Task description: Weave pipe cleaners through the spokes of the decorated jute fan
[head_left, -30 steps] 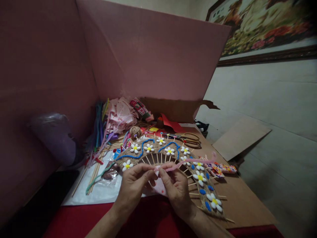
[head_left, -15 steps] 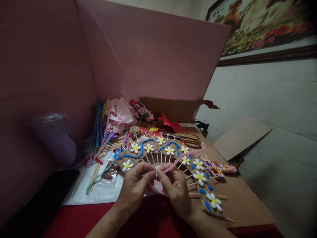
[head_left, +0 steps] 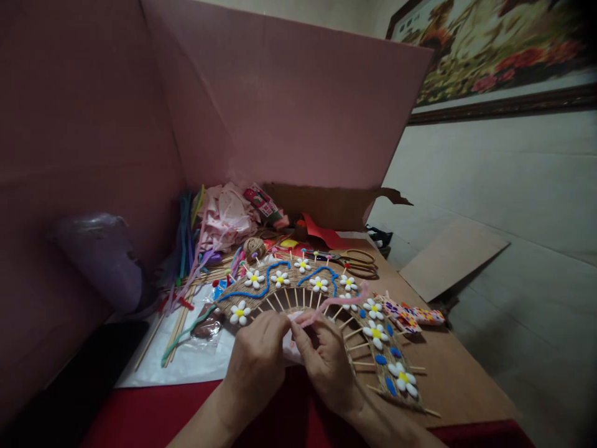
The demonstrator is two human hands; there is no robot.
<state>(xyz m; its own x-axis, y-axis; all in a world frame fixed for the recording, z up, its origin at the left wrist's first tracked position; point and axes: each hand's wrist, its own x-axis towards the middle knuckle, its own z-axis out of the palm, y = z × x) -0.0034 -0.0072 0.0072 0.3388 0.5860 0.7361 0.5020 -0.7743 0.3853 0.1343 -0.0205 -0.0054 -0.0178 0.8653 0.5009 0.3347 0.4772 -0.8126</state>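
My left hand [head_left: 258, 351] and my right hand [head_left: 326, 361] meet at the near middle, fingers closed. In my right hand is a fuzzy pink pipe cleaner [head_left: 342, 300], its free end pointing up and right. My left fingers pinch a small piece of pale pink material [head_left: 293, 342] that hangs between the hands. Just beyond them lies an arched twine-wrapped piece [head_left: 312, 264] with sticks along its inner edge, white flowers with yellow centres, blue ovals and a wavy blue strand.
Scissors [head_left: 359, 262] lie behind the arch, near a twine ball [head_left: 254, 249] and red paper [head_left: 321, 231]. Crumpled pink material [head_left: 226, 214], pipe cleaners [head_left: 185, 230] and sticks are at the left. A patterned roll [head_left: 413, 316] rests on cardboard [head_left: 457, 373] at the right.
My left hand has turned so its back faces up, with its fingers curled tighter. The pipe cleaner's free end has swung down and left. More of the pale pink material is hidden.
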